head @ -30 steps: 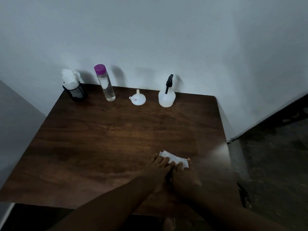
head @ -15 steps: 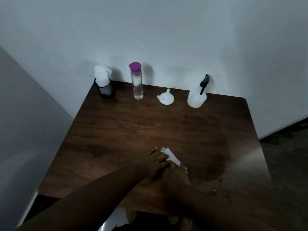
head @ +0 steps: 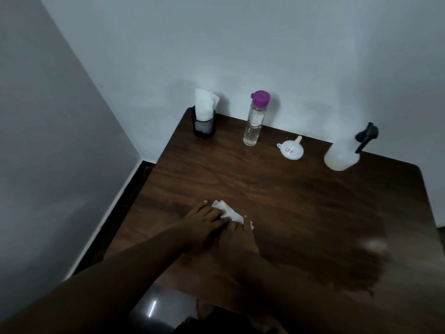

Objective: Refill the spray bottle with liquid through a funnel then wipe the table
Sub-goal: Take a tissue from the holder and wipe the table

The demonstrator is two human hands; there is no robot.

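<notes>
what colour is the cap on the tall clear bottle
Purple; the cap on the bottle shows clearly in the head view.

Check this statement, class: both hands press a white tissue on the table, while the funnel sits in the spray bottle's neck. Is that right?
Not quite. In the head view, the funnel lies on the table, apart from the spray bottle, whose sprayer head is on. The rest holds: left hand and right hand press the tissue.
</notes>
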